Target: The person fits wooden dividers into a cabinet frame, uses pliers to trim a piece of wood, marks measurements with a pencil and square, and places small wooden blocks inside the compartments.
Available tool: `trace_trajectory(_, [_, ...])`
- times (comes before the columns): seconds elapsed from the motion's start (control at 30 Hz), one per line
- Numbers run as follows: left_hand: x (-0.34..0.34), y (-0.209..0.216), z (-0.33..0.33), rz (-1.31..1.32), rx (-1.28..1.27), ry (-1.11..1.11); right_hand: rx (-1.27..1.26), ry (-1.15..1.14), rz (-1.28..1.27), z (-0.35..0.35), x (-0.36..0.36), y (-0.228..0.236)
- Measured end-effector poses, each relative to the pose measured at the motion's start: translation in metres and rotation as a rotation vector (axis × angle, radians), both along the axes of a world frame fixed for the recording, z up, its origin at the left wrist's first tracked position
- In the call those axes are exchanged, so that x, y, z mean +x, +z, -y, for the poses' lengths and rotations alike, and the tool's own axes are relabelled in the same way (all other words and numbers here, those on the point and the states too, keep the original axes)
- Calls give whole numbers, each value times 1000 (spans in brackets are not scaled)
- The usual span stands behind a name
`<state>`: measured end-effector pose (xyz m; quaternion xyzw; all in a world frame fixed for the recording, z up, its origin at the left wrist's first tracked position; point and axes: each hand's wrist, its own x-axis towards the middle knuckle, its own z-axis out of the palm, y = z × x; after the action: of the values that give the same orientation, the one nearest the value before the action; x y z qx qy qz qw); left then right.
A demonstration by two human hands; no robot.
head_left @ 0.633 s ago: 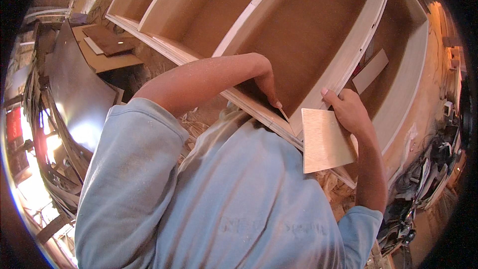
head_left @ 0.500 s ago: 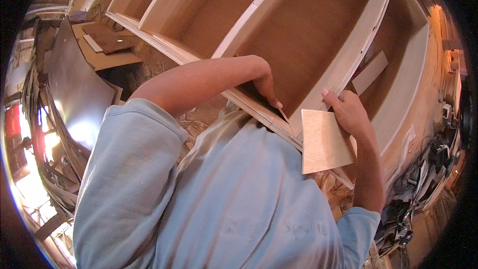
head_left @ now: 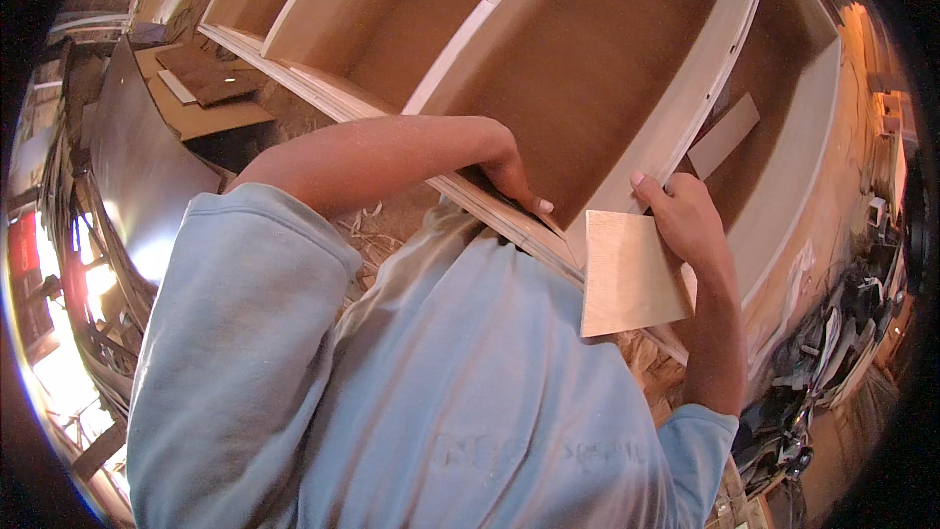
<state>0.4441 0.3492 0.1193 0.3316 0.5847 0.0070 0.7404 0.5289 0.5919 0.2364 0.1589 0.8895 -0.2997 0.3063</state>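
Note:
A large pale wooden cabinet carcass (head_left: 676,132), with dividers and brown-backed compartments, lies open in front of me. My left hand (head_left: 514,183) bends over its near edge into a middle compartment. One fingertip shows by the inner corner, where the edge meets a divider; the other fingers are hidden. My right hand (head_left: 687,216) grips a small, light plywood piece (head_left: 634,274) at its upper right side. That piece stands tilted at the near end of the divider, with the thumb extended toward the divider's face. Most of the right fingers are behind the piece.
A loose pale board (head_left: 725,135) lies inside the right compartment. To the left are a curved sheet (head_left: 147,157) and stacked board offcuts (head_left: 211,73). Dark scrap and debris (head_left: 818,362) lie in a heap at the right.
The view has shifted slightly, moving the cabinet and arms a little left in the picture. Both hands keep nearly the same place against the cabinet, the right still holding the plywood piece.

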Motion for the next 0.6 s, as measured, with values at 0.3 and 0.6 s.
trace_trajectory(0.3, [4,-63,2,294,-256,37,-59,-62,29,-8,9,-8])
trace_trajectory(0.6, [-14,47,-41,-273,-110,-93,81,-613,-658,-93,34,27])
